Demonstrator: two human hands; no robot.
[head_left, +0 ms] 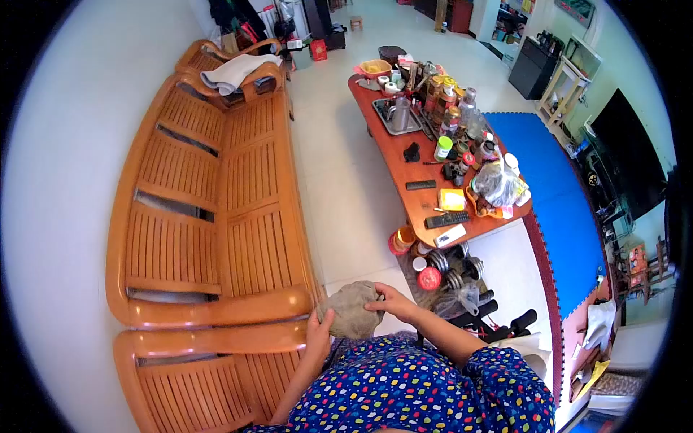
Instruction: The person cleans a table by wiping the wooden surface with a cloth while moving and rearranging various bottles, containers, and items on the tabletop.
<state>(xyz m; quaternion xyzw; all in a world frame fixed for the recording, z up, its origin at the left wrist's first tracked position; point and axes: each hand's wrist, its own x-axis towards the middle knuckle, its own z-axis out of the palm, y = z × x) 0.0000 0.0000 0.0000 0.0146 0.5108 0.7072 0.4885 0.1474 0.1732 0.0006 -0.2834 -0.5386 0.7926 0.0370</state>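
A grey-brown rag point(351, 309), bunched and slightly spread, hangs between my two hands in front of my waist. My left hand point(318, 333) grips its left edge with the thumb on top. At the upper right edge, my right hand point(392, 303) pinches the cloth between thumb and fingers. The fingers underneath are partly hidden by the rag. Close by on the left is the arm of the wooden bench point(238, 307).
The slatted bench runs along the left wall, with a pale cloth point(238, 72) on its far arm. A red-brown table point(404, 173) at right is crowded with jars, remotes and a metal mug point(399, 114). Dumbbells point(453, 279) lie below it, beside a blue mat point(548, 209).
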